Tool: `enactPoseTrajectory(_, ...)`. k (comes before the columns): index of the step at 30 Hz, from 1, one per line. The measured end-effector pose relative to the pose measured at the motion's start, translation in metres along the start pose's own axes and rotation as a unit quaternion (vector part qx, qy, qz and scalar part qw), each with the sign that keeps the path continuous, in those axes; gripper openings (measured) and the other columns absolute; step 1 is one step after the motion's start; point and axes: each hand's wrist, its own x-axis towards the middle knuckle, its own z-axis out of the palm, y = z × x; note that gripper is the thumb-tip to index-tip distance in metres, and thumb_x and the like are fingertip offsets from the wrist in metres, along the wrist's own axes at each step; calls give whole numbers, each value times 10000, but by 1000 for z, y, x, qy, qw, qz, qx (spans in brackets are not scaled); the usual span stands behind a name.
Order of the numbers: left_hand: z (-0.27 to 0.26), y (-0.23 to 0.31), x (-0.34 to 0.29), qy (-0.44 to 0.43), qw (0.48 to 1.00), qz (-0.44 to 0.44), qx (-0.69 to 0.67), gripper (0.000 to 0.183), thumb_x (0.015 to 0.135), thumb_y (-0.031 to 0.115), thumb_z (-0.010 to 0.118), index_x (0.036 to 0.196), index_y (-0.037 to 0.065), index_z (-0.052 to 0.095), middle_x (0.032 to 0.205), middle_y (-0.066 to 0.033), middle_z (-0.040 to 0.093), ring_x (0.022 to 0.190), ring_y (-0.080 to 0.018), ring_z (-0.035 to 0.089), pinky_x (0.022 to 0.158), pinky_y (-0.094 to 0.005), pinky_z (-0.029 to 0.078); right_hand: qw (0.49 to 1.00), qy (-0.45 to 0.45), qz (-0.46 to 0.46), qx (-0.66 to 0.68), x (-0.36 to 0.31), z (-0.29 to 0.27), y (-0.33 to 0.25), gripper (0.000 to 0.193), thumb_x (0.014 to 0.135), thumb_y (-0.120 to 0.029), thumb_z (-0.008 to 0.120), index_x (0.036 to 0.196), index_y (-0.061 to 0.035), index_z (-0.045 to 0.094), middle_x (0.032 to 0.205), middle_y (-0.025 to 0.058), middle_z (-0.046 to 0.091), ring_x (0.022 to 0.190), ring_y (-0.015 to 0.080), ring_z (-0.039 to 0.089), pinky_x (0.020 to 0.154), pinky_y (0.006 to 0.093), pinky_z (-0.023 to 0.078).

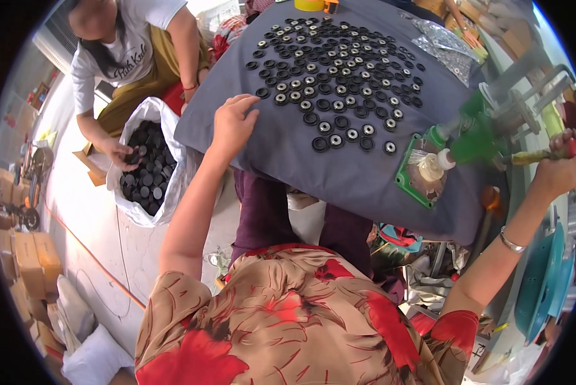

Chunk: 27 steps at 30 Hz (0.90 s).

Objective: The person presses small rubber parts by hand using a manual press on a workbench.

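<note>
My left hand (pixel 236 123) rests over the left part of the grey cloth-covered table (pixel 268 144), fingers stretched out and thumb apart, with nothing visible in it. Just beyond its fingertips lies a black ring-shaped part (pixel 262 93), at the edge of a wide spread of similar round black parts (pixel 340 122), some with silvery centres. Far to the right, my right hand (pixel 557 172) is closed round the red-knobbed lever (pixel 565 151) of a green hand press (pixel 477 131). The press's green base (pixel 404 176) stands on the table, with crumpled clear plastic (pixel 427 165) on it.
A co-worker's hand (pixel 124 156) reaches into a white sack (pixel 172 208) of black discs (pixel 153 168) at the left. A clear plastic bag (pixel 451 54) of small parts and a yellow tape roll (pixel 309 4) lie at the table's far side. Cardboard boxes (pixel 36 260) stand far left.
</note>
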Motion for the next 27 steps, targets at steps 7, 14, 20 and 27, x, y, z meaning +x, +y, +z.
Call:
enactPoseTrajectory(7, 38, -21, 35, -7, 986, 77, 148, 224, 744, 42, 625, 949, 71, 710, 1009, -36, 690, 894, -281, 595, 802, -373, 504, 999, -41, -10, 6, 4, -17, 3, 324, 766, 167, 442, 1051, 27, 502, 892, 76, 521, 744, 146, 487, 672, 242, 426)
enactPoseTrajectory(14, 57, -6, 27, -39, 967, 193, 164, 200, 749, 82, 629, 934, 101, 702, 987, -14, 690, 922, -232, 586, 761, -377, 457, 988, 80, -88, -103, -21, 52, -32, 216, 869, -267, 460, 869, -72, 554, 720, 41, 490, 530, 132, 424, 465, 235, 325)
enactPoseTrajectory(20, 40, 18, 5, -145, 959, 131, 205, 268, 745, 71, 652, 1009, 87, 692, 1050, -49, 684, 985, -243, 583, 832, -384, 447, 899, 338, 42, -274, -5, 108, -47, 271, 873, -359, 465, 828, -113, 569, 659, 18, 471, 473, 132, 410, 418, 240, 315)
enactPoseTrajectory(27, 30, -16, 33, 1, 994, 92, 62, 181, 737, 28, 636, 901, 32, 711, 931, -89, 695, 873, -276, 620, 784, -364, 512, 956, 79, -246, -142, 6, 26, -6, 309, 883, -345, 454, 794, -83, 592, 690, 23, 485, 556, 134, 448, 457, 243, 347)
